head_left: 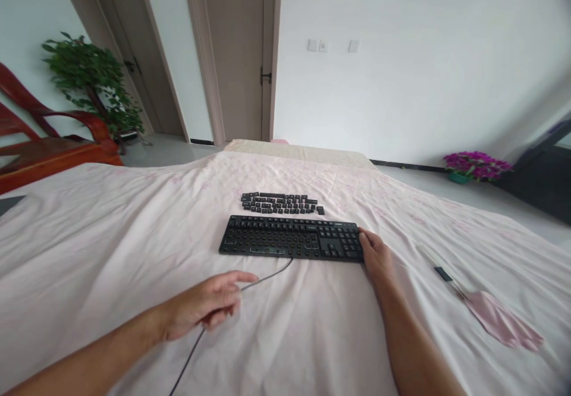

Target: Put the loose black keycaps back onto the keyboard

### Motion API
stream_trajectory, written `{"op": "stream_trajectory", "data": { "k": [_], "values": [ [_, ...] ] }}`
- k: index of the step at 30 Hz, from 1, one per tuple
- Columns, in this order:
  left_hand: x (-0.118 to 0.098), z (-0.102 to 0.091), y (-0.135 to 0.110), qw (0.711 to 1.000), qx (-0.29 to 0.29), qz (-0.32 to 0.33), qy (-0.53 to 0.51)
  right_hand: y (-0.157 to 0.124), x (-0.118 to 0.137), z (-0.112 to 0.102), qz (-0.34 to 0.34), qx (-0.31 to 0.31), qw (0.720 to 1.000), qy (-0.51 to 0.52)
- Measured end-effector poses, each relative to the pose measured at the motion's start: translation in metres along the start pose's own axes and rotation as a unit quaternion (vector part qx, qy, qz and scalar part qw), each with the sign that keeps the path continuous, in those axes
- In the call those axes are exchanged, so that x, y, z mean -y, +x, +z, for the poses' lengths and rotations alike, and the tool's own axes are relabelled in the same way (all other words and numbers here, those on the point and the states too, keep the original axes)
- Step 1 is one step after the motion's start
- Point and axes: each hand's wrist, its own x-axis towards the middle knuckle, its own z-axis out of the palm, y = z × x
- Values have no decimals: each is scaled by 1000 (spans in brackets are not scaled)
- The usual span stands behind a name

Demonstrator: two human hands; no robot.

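A black computer keyboard [267, 238] lies on the pale bedspread, its cable side facing me. Most keycaps are off its main block, baring the switch posts; the number pad and one key row still have caps. My right hand [377, 256] grips the keyboard's right end, thumb on top. Below the keyboard, my left hand [209, 301] hovers over or rests on the thin cable [272, 275], index finger stretched out and the others loosely curled. The cable runs behind this hand. Beyond the keyboard, loose black keycaps [279, 204] lie in rough rows.
To the right lies a pink cloth item [502, 321], with a small dark block [443, 274] beside it. A red wooden chair [57, 128] and a leafy plant [87, 75] stand at left. Purple flowers [477, 164] sit on the floor at right.
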Motion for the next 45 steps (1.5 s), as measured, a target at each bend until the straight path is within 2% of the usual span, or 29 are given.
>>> {"op": "stream_trajectory", "data": {
  "k": [3,5,7,9,10,13,14,15,18,24,28,32,34,36,38,41,43,45],
  "values": [
    [-25,-38,4,984,-86,64,145,0,-1,1,-5,1,1000,-9],
    [-39,-61,14,955,-135,111,240,0,-2,1,-12,2,1000,-11],
    [-44,-76,26,927,-172,127,310,0,-4,2,-19,3,1000,-12],
    [-39,-84,38,906,-180,91,373,0,-4,2,-21,4,1000,-18],
    [-33,-85,43,890,-202,80,400,0,-4,2,-22,5,999,-23],
    [-7,-86,56,801,-346,86,481,0,-1,3,-37,12,998,-49],
    [1,-87,60,779,-388,79,486,0,0,4,-42,12,997,-58],
    [7,-88,63,771,-412,66,481,0,2,5,-42,10,997,-64],
    [15,-96,73,773,-410,47,481,-2,7,10,-31,8,998,-57],
    [9,-115,78,781,-385,21,492,-9,17,18,-40,27,999,-23],
    [6,-121,74,768,-355,63,529,-7,19,18,-42,45,998,-30],
    [3,-132,74,777,-327,75,532,-4,17,15,-37,39,998,-45],
    [3,-141,79,779,-346,72,517,-4,16,16,-34,29,998,-54],
    [5,-149,86,778,-411,78,469,-4,15,17,-39,15,997,-62],
    [9,-153,95,794,-443,100,405,-5,15,19,-43,-3,996,-73],
    [16,-149,105,798,-462,126,366,-6,13,21,-34,-19,995,-96],
    [19,-145,107,788,-467,164,367,-4,11,20,-28,-10,994,-109],
    [22,-144,108,795,-460,185,350,0,9,18,-24,8,993,-113]
  ]
}}
